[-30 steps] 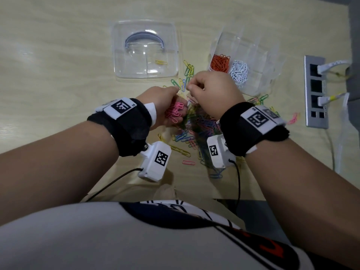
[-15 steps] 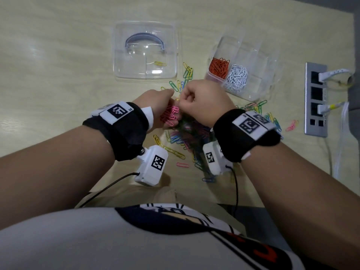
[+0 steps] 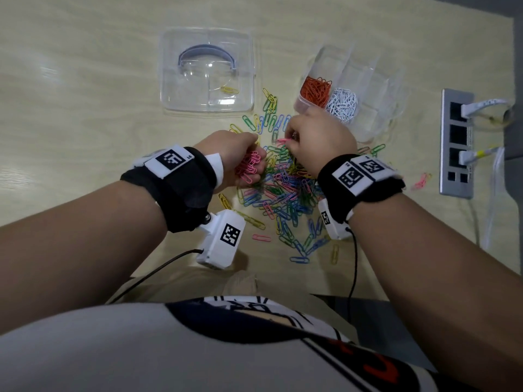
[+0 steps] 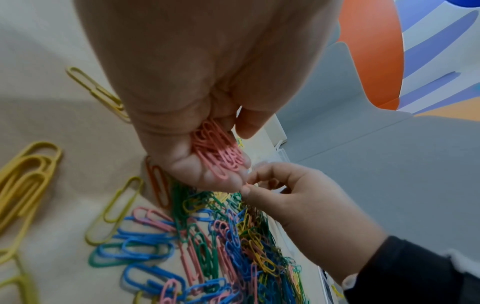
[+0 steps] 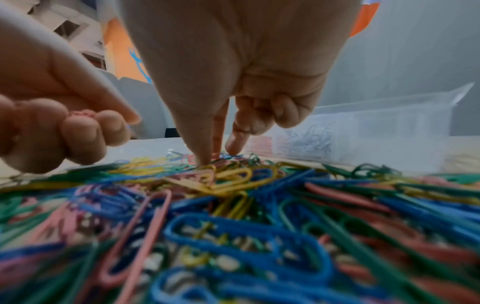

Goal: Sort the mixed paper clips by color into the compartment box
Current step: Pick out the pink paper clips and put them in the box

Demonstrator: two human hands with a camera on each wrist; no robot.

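Inside left hand [image 3: 237,157], half-hidden pink clips [image 4: 219,151]

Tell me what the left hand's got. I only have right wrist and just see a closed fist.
Observer: The left hand holds a bunch of pink clips in its grip.
Operator: Box status?
Observer: In the compartment box, orange clips fill one compartment and white clips the next. The others look empty.
Operator: Right hand picked anything? Fingertips are buried here.
Observer: From the head view, the right hand pinches a single pink clip just above the mixed pile.
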